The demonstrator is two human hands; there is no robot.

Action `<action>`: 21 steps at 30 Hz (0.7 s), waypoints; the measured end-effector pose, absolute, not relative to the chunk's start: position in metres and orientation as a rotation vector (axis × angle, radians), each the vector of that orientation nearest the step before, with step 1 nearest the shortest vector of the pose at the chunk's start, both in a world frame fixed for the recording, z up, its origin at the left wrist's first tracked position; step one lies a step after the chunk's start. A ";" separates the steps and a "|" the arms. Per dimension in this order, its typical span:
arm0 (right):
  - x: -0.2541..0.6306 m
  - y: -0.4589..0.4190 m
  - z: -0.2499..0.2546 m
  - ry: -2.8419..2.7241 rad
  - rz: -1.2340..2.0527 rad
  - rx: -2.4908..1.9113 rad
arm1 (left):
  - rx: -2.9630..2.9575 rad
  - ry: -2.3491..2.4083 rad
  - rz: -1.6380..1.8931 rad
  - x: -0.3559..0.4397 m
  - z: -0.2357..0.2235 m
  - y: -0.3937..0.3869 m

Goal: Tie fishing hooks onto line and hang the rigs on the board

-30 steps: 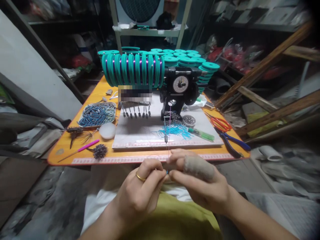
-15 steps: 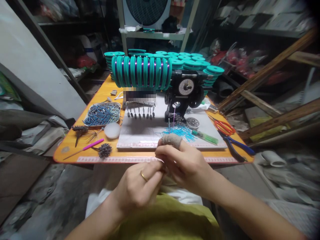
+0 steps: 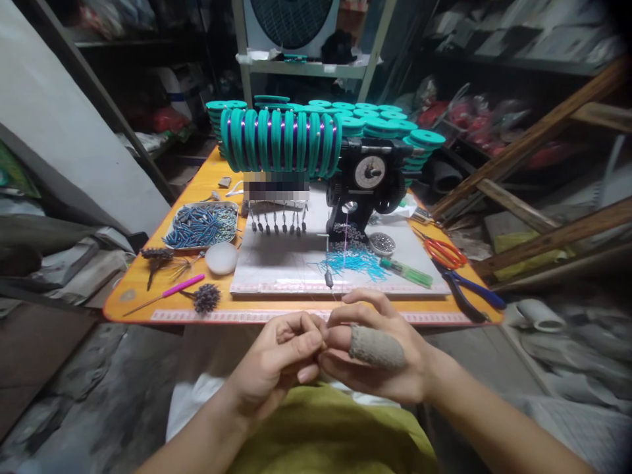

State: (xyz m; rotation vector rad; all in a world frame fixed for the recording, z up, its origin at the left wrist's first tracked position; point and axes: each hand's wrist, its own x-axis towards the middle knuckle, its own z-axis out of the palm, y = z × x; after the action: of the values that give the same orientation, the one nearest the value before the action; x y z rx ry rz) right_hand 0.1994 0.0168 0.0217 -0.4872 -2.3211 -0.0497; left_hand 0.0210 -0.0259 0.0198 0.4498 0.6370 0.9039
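Note:
My left hand [image 3: 281,359] is closed in a pinch, its fingertips on a very thin thread. Touching those fingertips, my right hand [image 3: 382,349] pinches at the same spot with thumb and index finger, while its other fingers are raised and apart. A grey sleeve [image 3: 379,347] covers its index finger. What lies between the fingertips is mostly hidden. Fine threads run down to the hands from the board's front edge. Above them a small dark weight [image 3: 329,280] hangs on a hooked wire. A pinkish thread [image 3: 346,240] drops from the black winding machine [image 3: 363,174].
Turquoise spools [image 3: 281,141] line the machine. On the white board [image 3: 276,270] lie blue strands [image 3: 363,261] and a green-handled tool [image 3: 407,272]. Left are a tray of blue pieces [image 3: 200,225] and a pink-handled needle tool [image 3: 182,285]. Right are red scissors [image 3: 447,253] and blue pliers [image 3: 476,289].
My right hand has lowered and turned, its fingers spreading and the sleeved finger now pointing left. The hanging weight is now uncovered. My left hand has rolled, showing its thumb.

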 end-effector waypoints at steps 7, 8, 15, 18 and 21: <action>0.203 0.013 0.024 -2.314 0.275 -0.605 | 1.241 1.057 1.183 0.016 0.018 -0.028; 0.203 0.012 0.024 -2.305 0.349 -0.613 | 1.482 1.165 1.270 0.015 0.017 -0.029; 0.191 0.015 0.032 -2.077 0.337 -0.564 | 2.422 1.373 1.456 0.020 0.005 -0.040; 0.184 0.018 0.038 -2.055 0.257 -0.626 | 2.528 1.373 1.425 0.020 0.003 -0.040; 0.178 0.022 0.041 -2.082 0.175 -0.671 | 2.704 1.293 1.403 0.018 0.003 -0.037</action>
State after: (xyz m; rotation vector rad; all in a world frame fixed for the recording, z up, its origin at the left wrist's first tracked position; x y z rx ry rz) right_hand 0.1778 0.0223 0.0413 -0.6713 -2.0820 0.1748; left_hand 0.0183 -0.0369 0.0029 2.7044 1.2934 1.4029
